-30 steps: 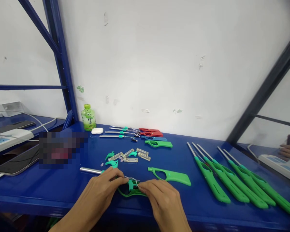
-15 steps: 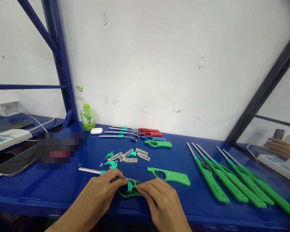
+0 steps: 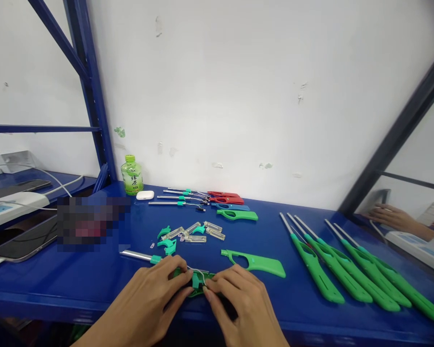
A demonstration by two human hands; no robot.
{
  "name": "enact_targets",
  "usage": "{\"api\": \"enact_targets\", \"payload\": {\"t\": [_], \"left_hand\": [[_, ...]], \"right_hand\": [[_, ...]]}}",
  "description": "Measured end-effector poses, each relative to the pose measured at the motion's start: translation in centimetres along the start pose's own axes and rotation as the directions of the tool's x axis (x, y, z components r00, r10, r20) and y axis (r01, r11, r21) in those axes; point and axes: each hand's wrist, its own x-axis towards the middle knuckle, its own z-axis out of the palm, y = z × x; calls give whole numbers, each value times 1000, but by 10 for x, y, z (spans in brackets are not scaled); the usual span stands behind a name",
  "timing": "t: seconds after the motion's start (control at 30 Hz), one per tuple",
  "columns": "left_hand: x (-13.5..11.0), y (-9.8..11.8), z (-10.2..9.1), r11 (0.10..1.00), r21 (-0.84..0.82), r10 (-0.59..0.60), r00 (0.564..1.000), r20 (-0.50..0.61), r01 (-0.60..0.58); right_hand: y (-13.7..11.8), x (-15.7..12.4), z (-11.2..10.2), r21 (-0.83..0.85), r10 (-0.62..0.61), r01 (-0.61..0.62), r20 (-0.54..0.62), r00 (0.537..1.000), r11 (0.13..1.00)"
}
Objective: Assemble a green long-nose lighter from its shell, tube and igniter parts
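Note:
Near the table's front edge lies an open green lighter casing (image 3: 197,292), with a metal tube (image 3: 135,255) pointing left and a teal trigger (image 3: 196,281) inside. My left hand (image 3: 159,291) is closed around its tube end, thumb and fingers by the trigger. My right hand (image 3: 240,294) pinches a thin white wire (image 3: 201,273) at the casing's right part; the fingers hide the wire's end. Just behind lie a loose green casing half (image 3: 264,264), teal triggers (image 3: 169,246) and several clear fuel tanks (image 3: 195,239).
Several green long lighters (image 3: 316,270) lie at the right. Red casings (image 3: 226,194), a blue one (image 3: 231,206) and tubes with wires (image 3: 164,203) lie at the back. A green bottle (image 3: 132,176) and white case (image 3: 145,195) stand left. Another person's hand (image 3: 394,217) is far right.
My left thumb has come forward under the casing, and the casing has tilted slightly. My right fingertips have shifted a little around the wire. The other person's hand has moved left.

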Motion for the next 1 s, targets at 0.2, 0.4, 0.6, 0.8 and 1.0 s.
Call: {"api": "enact_targets", "payload": {"t": [0.2, 0.4, 0.6, 0.8, 1.0], "left_hand": [[0, 0, 1, 1000, -5, -10, 1000, 19, 10], [-2, -4, 3, 1000, -7, -22, 999, 46, 22], [-3, -7, 2, 1000, -5, -27, 998, 52, 28], [-4, -6, 1, 999, -4, -36, 998, 48, 36], [0, -3, -7, 999, 11, -53, 999, -4, 53]], "right_hand": [[-6, 5, -2, 10, -19, 19, -23, 1000, 1000], [-8, 7, -3, 94, 32, -29, -33, 999, 995], [-3, 6, -4, 108, 68, -70, 20, 997, 992], [-3, 2, -5, 78, 99, -105, 80, 992, 991], [4, -5, 2, 70, 127, -132, 68, 990, 989]]}}
